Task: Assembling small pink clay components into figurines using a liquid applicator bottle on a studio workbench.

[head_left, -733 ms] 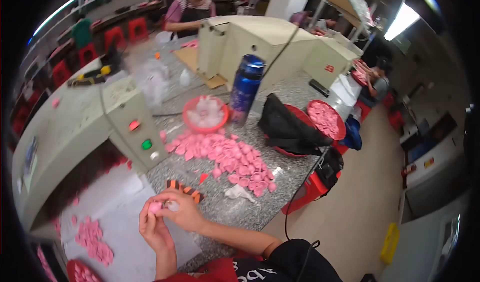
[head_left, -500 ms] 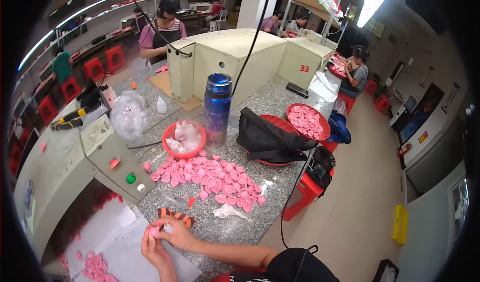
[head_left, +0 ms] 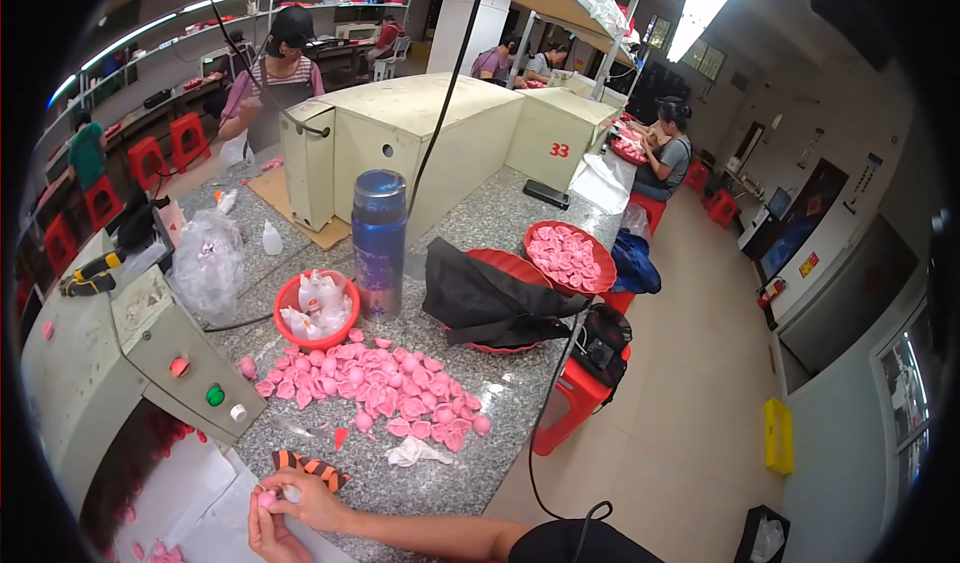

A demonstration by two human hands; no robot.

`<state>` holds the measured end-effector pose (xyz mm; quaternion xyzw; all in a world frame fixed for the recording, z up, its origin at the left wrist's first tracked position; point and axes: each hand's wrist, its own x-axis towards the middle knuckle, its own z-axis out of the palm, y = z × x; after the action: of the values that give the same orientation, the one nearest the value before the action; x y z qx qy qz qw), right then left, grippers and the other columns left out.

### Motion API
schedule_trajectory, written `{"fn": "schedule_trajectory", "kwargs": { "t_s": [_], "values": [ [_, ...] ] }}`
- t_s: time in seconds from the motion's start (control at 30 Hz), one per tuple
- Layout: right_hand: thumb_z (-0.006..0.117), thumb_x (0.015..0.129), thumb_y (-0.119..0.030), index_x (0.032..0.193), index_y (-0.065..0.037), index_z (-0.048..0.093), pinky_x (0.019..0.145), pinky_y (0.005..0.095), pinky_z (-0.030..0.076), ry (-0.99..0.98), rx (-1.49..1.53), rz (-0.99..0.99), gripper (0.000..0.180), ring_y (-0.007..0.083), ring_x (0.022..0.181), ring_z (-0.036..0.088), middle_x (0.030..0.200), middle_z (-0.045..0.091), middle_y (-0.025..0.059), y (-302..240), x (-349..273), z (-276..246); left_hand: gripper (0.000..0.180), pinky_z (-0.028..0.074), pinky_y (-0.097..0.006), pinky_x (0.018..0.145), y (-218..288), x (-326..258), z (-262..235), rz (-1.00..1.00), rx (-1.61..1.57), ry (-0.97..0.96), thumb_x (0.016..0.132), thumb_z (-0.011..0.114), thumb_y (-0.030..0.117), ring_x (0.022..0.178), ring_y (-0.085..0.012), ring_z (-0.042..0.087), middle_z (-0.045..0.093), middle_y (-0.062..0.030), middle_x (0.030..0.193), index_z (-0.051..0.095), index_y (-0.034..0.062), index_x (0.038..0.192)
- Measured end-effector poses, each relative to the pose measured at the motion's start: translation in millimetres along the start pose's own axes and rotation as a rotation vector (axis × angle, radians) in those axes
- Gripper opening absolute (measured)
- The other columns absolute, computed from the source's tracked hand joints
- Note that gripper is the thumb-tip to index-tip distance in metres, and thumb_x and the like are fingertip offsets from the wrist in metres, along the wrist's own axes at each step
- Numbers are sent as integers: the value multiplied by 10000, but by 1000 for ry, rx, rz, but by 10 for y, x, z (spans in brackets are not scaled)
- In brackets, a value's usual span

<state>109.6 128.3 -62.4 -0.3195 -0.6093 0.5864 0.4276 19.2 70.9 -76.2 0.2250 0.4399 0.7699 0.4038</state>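
My left hand point(head_left: 272, 537) pinches a small round pink piece point(head_left: 267, 500) between its fingertips, low in the view above white paper. Against that piece, my right hand point(head_left: 318, 508) is closed around a small translucent squeeze bottle point(head_left: 291, 494), mostly hidden by the fingers. Just beyond the hands lies an orange-and-black striped cloth point(head_left: 312, 468). A heap of pink petal-like pieces and balls point(head_left: 375, 383) spreads over the speckled tabletop farther on. Behind it stands a red bowl point(head_left: 317, 344) with several small white bottles in it.
At left is a beige machine point(head_left: 95, 363) with buttons, pink pieces under its opening. A blue tumbler point(head_left: 380, 248), a black bag point(head_left: 480, 298) and a red basket of pink pieces point(head_left: 572, 258) stand beyond. Crumpled tissue point(head_left: 415, 451) lies nearby. Other people sit in the background.
The whole view has shifted, so the table and machines appear farther left. Both hands stay together at the pink piece, now lower in the picture. A person behind the machine has raised an arm.
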Motion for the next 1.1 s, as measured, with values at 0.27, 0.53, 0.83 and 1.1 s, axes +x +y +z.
{"fn": "schedule_trajectory", "kwargs": {
  "t_s": [0.27,0.53,0.83,1.1],
  "values": [
    [620,740,-167,1023,11,543,810,305,419,19,32,-42,343,212,929,546,983,562,109,23,2,26,364,457,-306,855,-33,61,-100,11,14,10,869,455,89,995,-237,537,496,-203,1136,410,-116,1167],
    [622,733,-156,1044,13,539,812,282,407,31,19,-52,364,166,877,535,902,555,76,-47,-5,-87,369,467,-299,836,-92,91,-71,29,55,-45,866,465,85,989,-238,543,497,-203,1140,407,-119,1169],
    [642,741,-98,1090,22,491,432,174,355,-89,509,171,399,46,517,447,788,493,3,60,16,-194,320,453,-294,829,-65,-76,188,91,187,32,847,505,89,927,-210,564,557,-177,1059,498,-106,1100],
    [628,755,-72,1111,19,478,482,172,382,-151,444,189,397,57,591,481,823,516,8,4,53,-212,268,444,-291,826,18,-61,204,99,172,63,825,494,18,920,-183,556,570,-156,1054,535,-98,1063]
  ]
}}
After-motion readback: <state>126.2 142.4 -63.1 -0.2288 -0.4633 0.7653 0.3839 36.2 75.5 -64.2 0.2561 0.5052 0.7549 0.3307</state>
